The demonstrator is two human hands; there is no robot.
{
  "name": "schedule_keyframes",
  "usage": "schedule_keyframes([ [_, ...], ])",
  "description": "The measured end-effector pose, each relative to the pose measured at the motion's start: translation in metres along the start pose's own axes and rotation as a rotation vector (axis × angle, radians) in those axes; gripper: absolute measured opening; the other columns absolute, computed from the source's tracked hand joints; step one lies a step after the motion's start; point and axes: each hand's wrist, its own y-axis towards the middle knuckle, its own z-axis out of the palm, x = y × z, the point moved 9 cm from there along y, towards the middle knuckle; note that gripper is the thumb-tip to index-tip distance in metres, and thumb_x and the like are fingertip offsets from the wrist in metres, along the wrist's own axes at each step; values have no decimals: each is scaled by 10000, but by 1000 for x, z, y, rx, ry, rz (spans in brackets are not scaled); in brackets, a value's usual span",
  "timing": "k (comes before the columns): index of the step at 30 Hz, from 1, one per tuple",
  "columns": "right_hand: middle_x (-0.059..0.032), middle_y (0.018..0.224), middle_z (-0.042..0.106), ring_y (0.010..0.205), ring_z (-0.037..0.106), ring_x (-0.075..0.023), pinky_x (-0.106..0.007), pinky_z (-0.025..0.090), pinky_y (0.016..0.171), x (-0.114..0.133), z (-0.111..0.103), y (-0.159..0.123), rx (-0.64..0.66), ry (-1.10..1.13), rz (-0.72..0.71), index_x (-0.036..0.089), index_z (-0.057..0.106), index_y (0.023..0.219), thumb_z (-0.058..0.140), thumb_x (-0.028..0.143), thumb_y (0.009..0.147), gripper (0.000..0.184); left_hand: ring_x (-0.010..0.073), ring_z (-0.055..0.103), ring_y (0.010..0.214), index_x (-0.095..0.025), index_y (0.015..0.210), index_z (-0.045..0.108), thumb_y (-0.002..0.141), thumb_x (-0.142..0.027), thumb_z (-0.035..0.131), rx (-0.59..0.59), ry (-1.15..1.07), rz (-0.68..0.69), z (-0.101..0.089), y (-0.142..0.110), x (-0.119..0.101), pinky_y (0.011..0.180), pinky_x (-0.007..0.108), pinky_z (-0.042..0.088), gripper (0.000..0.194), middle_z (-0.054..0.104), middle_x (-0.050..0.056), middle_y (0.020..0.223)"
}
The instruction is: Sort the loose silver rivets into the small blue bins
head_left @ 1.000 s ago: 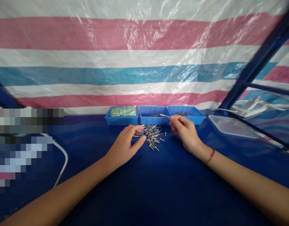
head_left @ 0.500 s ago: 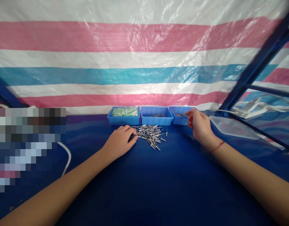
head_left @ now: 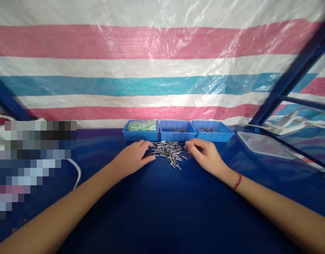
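Note:
A loose pile of silver blind rivets (head_left: 171, 152) lies on the blue table top. My left hand (head_left: 134, 157) rests at the pile's left edge, its thumb and fingers apart around a few rivet ends. At the right edge is my right hand (head_left: 206, 155), thumb and forefinger pinched on a rivet (head_left: 188, 151) that is mostly hidden by the fingertips. Behind the pile stand three blue bins in a row: the left bin (head_left: 141, 135) has pale green pieces (head_left: 142, 125), while the middle bin (head_left: 177, 135) and right bin (head_left: 215, 137) hold some rivets.
A clear plastic lid or tray (head_left: 265, 145) lies right of the bins. Beyond it are a white power strip (head_left: 290, 125) with cables and a blue metal frame (head_left: 286, 84). A striped plastic sheet (head_left: 162, 67) hangs behind. A white cable (head_left: 77, 173) and a blurred-out area are at left.
My right hand has moved left and down from the right bin to the pile's right edge, uncovering that bin. The left hand stays at the pile, its thumb and fingers slightly wider apart.

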Motion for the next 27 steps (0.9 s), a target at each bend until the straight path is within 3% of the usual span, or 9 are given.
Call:
schedule_keyframes([
  [6, -13, 609, 588, 564, 509, -135, -253, 357, 535, 2, 7, 0, 47, -14, -43, 164, 623, 671, 424, 406, 909, 394, 192, 602, 774, -193, 830, 606, 884, -261, 446, 146, -1, -29, 2, -2, 2, 701, 296, 432, 181, 614, 31, 835],
  [10, -9, 610, 572, 561, 494, -124, -249, 356, 542, 11, 12, -3, 80, -29, -110, 169, 578, 627, 430, 359, 915, 375, 186, 592, 802, -177, 825, 592, 897, -255, 420, 24, -132, 3, -7, 2, -14, 748, 316, 435, 202, 616, 35, 850],
  [14, -8, 667, 583, 603, 512, -120, -247, 391, 587, 35, 20, -11, 147, -12, -243, 174, 606, 724, 538, 337, 866, 227, 151, 600, 716, -177, 895, 557, 899, -328, 430, -113, -601, -113, -7, 1, -25, 685, 283, 473, 197, 622, 8, 775],
  [17, -12, 708, 610, 665, 545, -135, -259, 421, 634, 49, 21, -16, 148, 44, -283, 188, 628, 815, 620, 350, 816, 163, 140, 602, 699, -178, 882, 550, 893, -345, 440, -115, -853, -125, 3, -1, -40, 648, 265, 488, 200, 625, 9, 766],
  [21, -12, 697, 631, 650, 548, -126, -264, 430, 641, 52, 19, -17, 130, 126, -244, 195, 629, 747, 532, 264, 877, 177, 131, 585, 667, -179, 913, 546, 891, -355, 456, -106, -952, -157, 14, -4, -45, 602, 248, 469, 198, 596, 0, 723],
  [24, -12, 710, 624, 633, 535, -128, -263, 431, 609, 49, 17, -15, 94, 150, -209, 195, 630, 788, 605, 285, 823, 100, 122, 554, 612, -181, 928, 536, 892, -360, 458, -141, -958, -182, 17, -6, -39, 567, 241, 446, 199, 535, -26, 640],
  [27, -15, 737, 622, 652, 536, -128, -257, 430, 597, 48, 23, -16, 138, 186, -210, 196, 641, 818, 631, 268, 802, 74, 120, 543, 610, -187, 919, 539, 886, -351, 468, -152, -960, -175, 18, -6, -39, 549, 237, 435, 182, 530, -24, 650],
])
